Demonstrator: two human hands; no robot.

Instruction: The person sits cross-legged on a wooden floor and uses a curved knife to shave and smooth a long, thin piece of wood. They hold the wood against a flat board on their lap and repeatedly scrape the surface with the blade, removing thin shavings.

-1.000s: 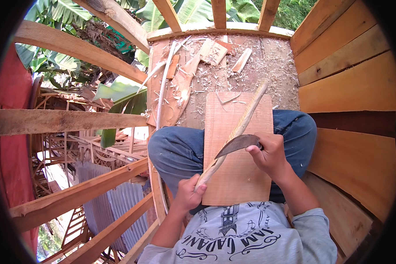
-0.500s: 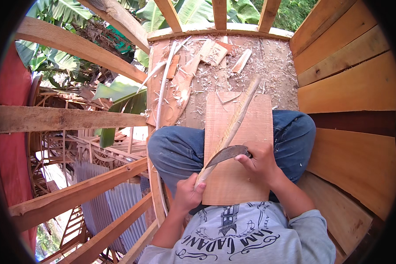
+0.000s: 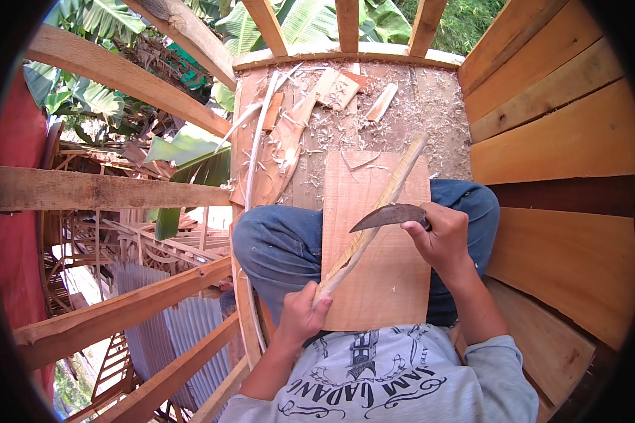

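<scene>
My left hand (image 3: 306, 313) grips the lower end of a pale wooden stick (image 3: 360, 244), which slants up and to the right over my lap. In my right hand (image 3: 441, 230) is a curved dark-bladed knife (image 3: 386, 216), its handle mostly hidden by my fingers. The blade lies across the middle of the stick with its tip pointing left. Beneath both rests a flat rectangular board (image 3: 394, 282) on my crossed legs in jeans (image 3: 282, 236). A thin bent shaving (image 3: 360, 161) sits on the board's far end.
Wood shavings (image 3: 437, 134) litter the plank floor ahead. Offcuts, among them a pale wood piece (image 3: 382, 103) and a long thin strip (image 3: 258, 137), lie there too. Open wooden rails (image 3: 109, 189) stand on the left, a plank wall (image 3: 557, 137) on the right.
The knife has moved up along the stick, away from my left hand, with my right hand shifting right and forward. My left hand still holds the stick's lower end.
</scene>
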